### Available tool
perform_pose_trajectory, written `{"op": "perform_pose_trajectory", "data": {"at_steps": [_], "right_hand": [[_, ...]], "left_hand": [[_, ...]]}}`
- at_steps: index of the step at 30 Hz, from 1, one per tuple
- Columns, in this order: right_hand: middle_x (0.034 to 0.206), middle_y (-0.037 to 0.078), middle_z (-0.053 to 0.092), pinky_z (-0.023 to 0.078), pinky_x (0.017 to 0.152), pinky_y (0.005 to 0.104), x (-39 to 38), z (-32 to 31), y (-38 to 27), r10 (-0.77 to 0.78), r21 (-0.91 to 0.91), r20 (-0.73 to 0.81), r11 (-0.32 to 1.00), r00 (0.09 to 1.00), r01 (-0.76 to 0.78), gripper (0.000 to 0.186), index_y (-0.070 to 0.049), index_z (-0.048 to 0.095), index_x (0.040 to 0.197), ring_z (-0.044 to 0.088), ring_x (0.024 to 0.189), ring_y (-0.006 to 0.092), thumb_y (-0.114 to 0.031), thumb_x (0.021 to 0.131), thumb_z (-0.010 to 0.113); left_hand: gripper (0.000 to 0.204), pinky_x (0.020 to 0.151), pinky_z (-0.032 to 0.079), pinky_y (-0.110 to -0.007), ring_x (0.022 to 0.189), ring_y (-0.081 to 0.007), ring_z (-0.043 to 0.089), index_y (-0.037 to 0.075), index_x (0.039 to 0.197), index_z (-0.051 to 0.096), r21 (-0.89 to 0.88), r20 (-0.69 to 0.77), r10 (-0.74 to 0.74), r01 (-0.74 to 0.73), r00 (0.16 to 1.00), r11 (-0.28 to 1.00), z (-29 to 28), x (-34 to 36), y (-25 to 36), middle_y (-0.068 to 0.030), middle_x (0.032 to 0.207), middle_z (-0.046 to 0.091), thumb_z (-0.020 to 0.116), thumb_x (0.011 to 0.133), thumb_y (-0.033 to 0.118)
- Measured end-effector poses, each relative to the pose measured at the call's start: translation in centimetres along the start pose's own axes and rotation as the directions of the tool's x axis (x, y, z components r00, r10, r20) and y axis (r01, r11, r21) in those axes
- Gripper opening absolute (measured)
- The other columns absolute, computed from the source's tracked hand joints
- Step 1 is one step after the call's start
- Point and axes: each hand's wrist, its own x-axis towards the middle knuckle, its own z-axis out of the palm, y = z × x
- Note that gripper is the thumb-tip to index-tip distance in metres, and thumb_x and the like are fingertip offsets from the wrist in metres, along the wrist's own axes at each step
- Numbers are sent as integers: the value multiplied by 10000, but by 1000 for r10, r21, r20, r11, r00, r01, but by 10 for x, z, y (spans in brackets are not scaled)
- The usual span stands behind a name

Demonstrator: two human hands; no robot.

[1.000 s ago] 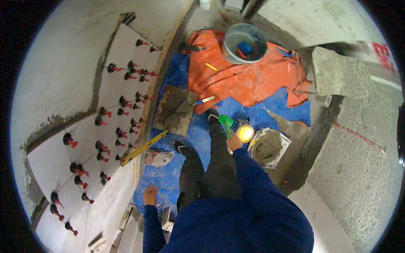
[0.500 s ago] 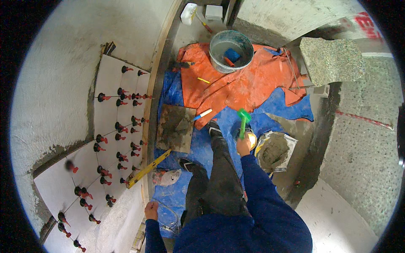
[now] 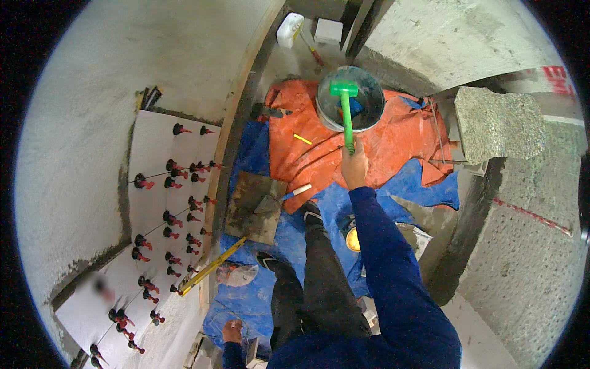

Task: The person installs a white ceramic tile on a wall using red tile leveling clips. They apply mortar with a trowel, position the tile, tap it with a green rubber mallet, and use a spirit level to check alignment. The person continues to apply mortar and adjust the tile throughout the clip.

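Note:
My right hand point(image 3: 354, 167) is closed around the handle of a green mallet point(image 3: 346, 111). The mallet points away from me, its head over the grey bucket point(image 3: 322, 111), which holds a blue thing. Low at the left, my left hand point(image 3: 233, 331) hangs beside my leg above the blue sheet; its fingers are too small and turned away to read. On the left wall are large white tiles point(image 3: 157, 138) set with several black-and-red tile levelling clips point(image 3: 170, 218). A yellow spirit level point(image 3: 212, 266) leans near the lower tiles.
An orange tarp point(image 3: 289, 160) and a blue sheet point(image 3: 332, 215) cover the floor. A mortar-smeared board point(image 3: 243, 212) carries a trowel point(image 3: 270, 203). A yellow marker point(image 3: 302, 139) lies on the tarp. A rough stone-like slab point(image 3: 498, 126) stands at the right, and a container point(image 3: 353, 240) sits by my right arm.
My right arm has stretched forward and up, carrying the mallet from beside the mortar bag to over the bucket. My left hand has dropped lower, and the view has shifted slightly.

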Motion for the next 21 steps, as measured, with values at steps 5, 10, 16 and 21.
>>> {"op": "perform_pose_trajectory", "data": {"at_steps": [5,10,16,21], "right_hand": [[916,193,697,546,716,444,-60,11,67,-71,216,76,975,995,53,497,-39,563,1425,662,779,339,-201,971,681],[955,188,728,561,751,448,-125,57,162,437,23,269,888,858,-460,467,7,636,1299,692,826,351,-217,901,734],[928,263,732,583,749,544,-123,108,262,545,-56,67,839,836,-542,347,-13,666,1092,719,836,452,-305,906,691],[1038,160,728,584,799,449,-145,60,321,-44,-550,670,641,741,535,530,-142,619,1385,719,877,306,-266,894,775]], "left_hand": [[250,654,517,-354,676,-182,646,46,935,738,60,-31,-34,36,999,998,37,-9,40,-57,785,707,719,916,294],[271,642,512,-348,705,-155,649,52,951,741,-109,17,-33,35,999,993,40,8,41,-61,836,732,747,930,322],[297,652,537,-346,750,-150,664,61,1038,723,-215,-43,-196,183,980,959,-8,8,26,-59,933,735,706,990,354],[429,748,549,-340,934,-184,669,25,1276,618,-295,-107,-258,217,960,930,-44,46,-8,-86,1072,711,708,983,324]]}}
